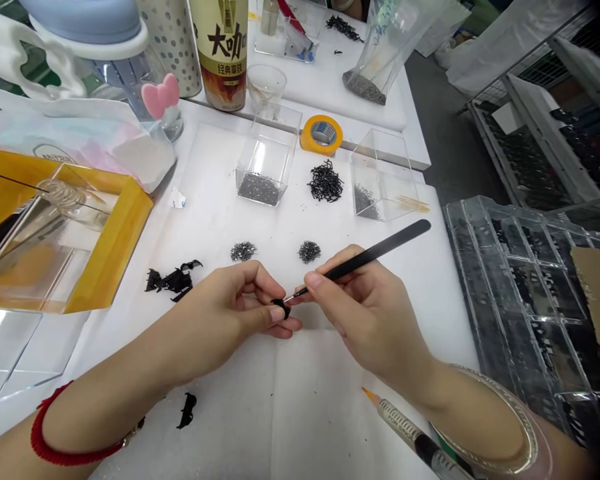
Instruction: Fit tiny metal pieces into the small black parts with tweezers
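The left hand (250, 300) pinches a small black piece (281, 309) between thumb and fingers, above the table (240, 420). The right hand (365, 303) grips a slim black tool (385, 248), its thin tip at the piece. Just beyond lie two small dark piles (243, 251) (309, 251); a syringe (403, 423) rests near the right forearm.

A single view, from a camera worn on the person's head, looks forward and down at the desk (240, 413) from close range. The hands (230, 300) fall near the centre, the forearms (145, 360) enter from the lower corners, and floor (443, 133) shows farther off, upper right.
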A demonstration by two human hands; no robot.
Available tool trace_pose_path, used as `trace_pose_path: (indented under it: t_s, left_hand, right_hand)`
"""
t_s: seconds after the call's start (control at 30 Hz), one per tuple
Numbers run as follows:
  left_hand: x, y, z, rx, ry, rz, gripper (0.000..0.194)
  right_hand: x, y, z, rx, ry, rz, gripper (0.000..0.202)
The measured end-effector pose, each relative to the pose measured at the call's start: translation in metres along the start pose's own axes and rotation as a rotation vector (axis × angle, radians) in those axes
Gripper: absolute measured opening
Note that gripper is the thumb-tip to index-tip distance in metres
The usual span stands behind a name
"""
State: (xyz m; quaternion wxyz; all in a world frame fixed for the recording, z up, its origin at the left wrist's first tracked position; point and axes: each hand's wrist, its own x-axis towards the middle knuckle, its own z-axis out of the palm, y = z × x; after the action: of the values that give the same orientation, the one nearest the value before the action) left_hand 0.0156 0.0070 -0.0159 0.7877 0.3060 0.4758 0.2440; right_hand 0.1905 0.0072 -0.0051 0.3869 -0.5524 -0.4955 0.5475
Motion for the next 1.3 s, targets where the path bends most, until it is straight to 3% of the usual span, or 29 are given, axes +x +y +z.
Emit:
trace_pose_path:
  t_s: [0.5,0.77,1.3]
  left_hand:
    - [0.000,0.000,0.001,0.017,0.007,0.003,0.012]
    - [-0.001,0.000,0.000,0.013,0.001,0.017,0.011]
    - [-0.002,-0.002,-0.002,0.056,-0.018,0.040,0.010]
  right_hand:
    - [0.000,-0.001,0.000,-0.046,-0.026,-0.031,0.015]
    - [-0.001,0.006,-0.003,0.131,-0.070,0.024,0.009]
    - [-0.001,0.010,-0.006,0.170,-0.123,0.070,0.007]
